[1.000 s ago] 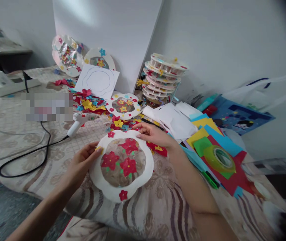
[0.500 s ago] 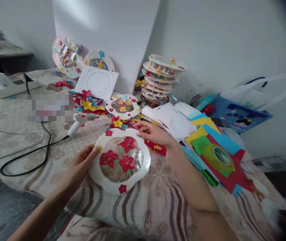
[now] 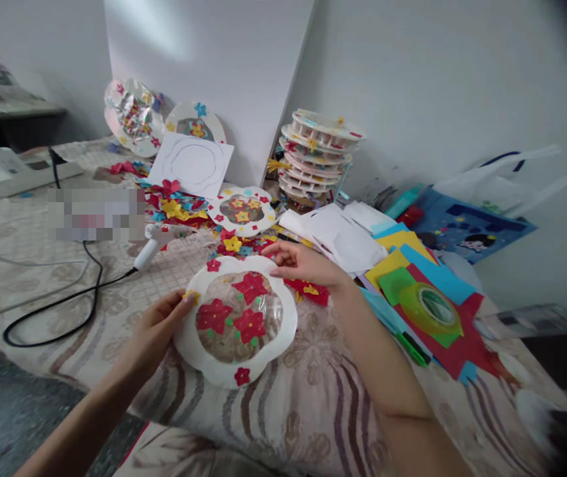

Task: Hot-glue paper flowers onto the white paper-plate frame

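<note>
A white scalloped frame point(image 3: 283, 324) with a clear middle lies tilted above the patterned cloth, bearing three large red flowers point(image 3: 250, 324) inside and small red ones on its rim. My left hand point(image 3: 161, 318) pinches its left edge, where a yellow flower point(image 3: 191, 296) shows by the thumb. At the upper right edge, my right hand point(image 3: 298, 262) grips the rim between thumb and curled fingers. Just behind it, a smaller decorated frame point(image 3: 242, 211) rests near a pile of cut paper flowers point(image 3: 177, 209).
A white glue gun point(image 3: 149, 252) with a black cord lies left. Stacked white frames point(image 3: 318, 156) stand behind. White paper sheets point(image 3: 340, 238), coloured paper point(image 3: 467, 315) and a tape roll point(image 3: 437, 306) lie right. A blue bag point(image 3: 472, 228) sits at the back right.
</note>
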